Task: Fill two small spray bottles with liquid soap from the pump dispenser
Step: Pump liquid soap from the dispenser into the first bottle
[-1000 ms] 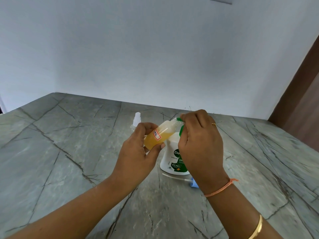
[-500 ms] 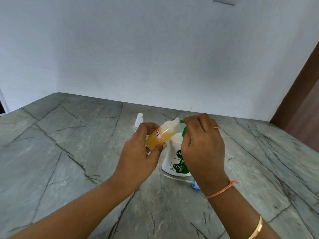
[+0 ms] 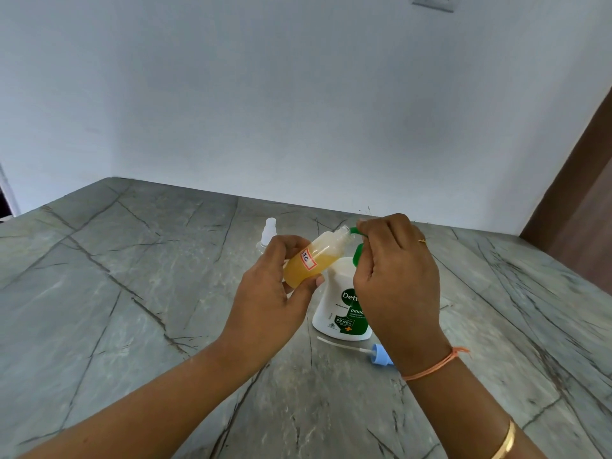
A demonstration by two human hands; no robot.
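Dettol white plastic pump dispenser (image 3: 341, 309), green pump (image 3: 357, 256) in right hand's (image 3: 397, 286) grip; left hand's (image 3: 271, 293) grip holds sticker-labelled, amber-filled clear bottle (image 3: 318, 256).

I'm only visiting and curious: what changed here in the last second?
Hardly anything. The right hand on the green pump head shifts slightly, perhaps pumping, without letting go. The left hand keeps the tilted spray bottle with its mouth at the nozzle. The dispenser, the second bottle behind and the blue spray cap on the table stay put.
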